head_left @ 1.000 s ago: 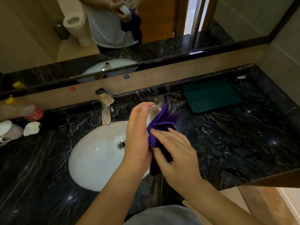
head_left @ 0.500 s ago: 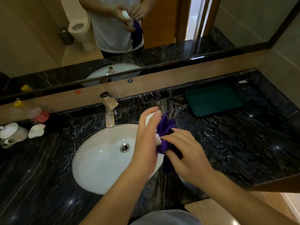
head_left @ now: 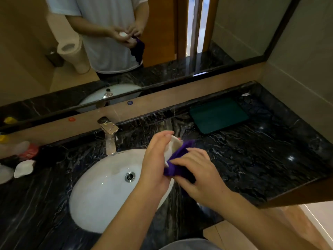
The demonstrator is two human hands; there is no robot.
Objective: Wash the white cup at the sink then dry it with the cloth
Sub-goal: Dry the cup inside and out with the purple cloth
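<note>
My left hand (head_left: 156,157) wraps around the small white cup (head_left: 173,146), holding it above the right edge of the white oval sink (head_left: 100,192). Only the cup's rim and part of its side show past my fingers. My right hand (head_left: 196,170) grips the purple cloth (head_left: 178,159) and presses it against the cup's side. The cloth's lower end hangs below my fingers. The chrome tap (head_left: 110,136) stands behind the sink, with no water running.
A dark green tray (head_left: 219,114) lies at the back right of the black marble counter (head_left: 252,159). White dishes (head_left: 23,167) and bottles (head_left: 27,150) crowd the far left. A mirror (head_left: 126,42) runs along the back wall. The counter's front edge drops off at the right.
The view has tilted so the sink and counter sit lower in the frame. My right hand has slid the purple cloth down around the cup's side. The left hand keeps its hold.
</note>
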